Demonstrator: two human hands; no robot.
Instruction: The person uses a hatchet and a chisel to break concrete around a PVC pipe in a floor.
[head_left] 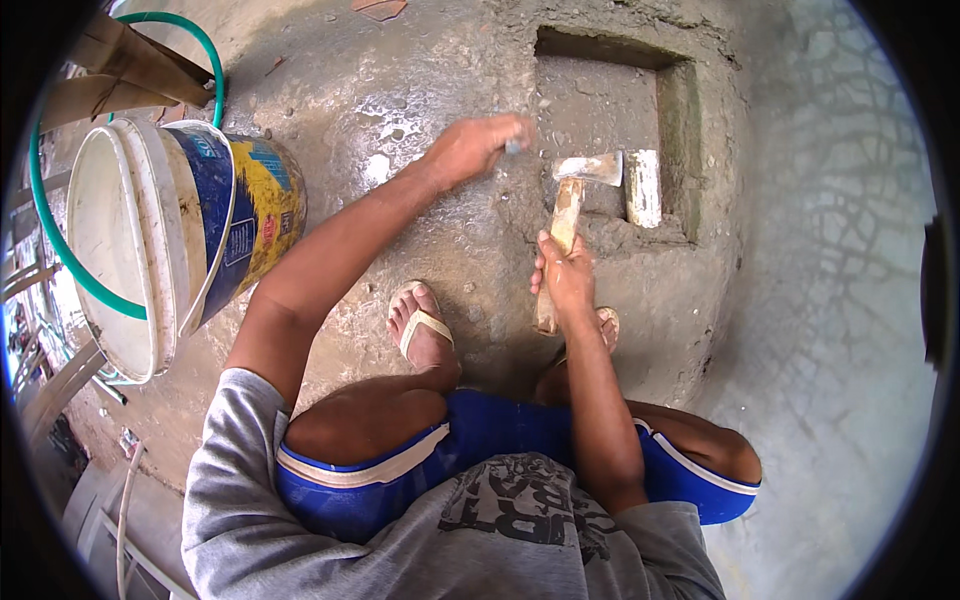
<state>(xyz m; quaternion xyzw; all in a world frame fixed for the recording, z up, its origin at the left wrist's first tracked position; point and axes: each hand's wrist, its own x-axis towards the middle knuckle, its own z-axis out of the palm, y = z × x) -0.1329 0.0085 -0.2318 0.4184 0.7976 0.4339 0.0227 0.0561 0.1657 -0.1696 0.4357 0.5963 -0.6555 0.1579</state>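
My right hand (566, 274) is wrapped round the wooden handle of a hatchet (566, 216). The hatchet's pale, smeared metal head (590, 167) is over a square recess (597, 102) in the rough concrete. Inside the recess, close to the blade, stands or lies a short white cylinder, like a pipe piece (643, 188), stained brown; I cannot tell which. My left hand (480, 146) is held out left of the recess, fingers closed and blurred. A small bluish-grey bit (514, 147) shows at its fingertips, too unclear to name.
At the left a large white, blue and yellow bucket (240, 215) has a green hose (75, 262) running into its mouth. Wooden pieces (130, 65) are behind it. My sandalled foot (420, 325) is on wet concrete. Smooth grey cement (840, 300) spreads to the right.
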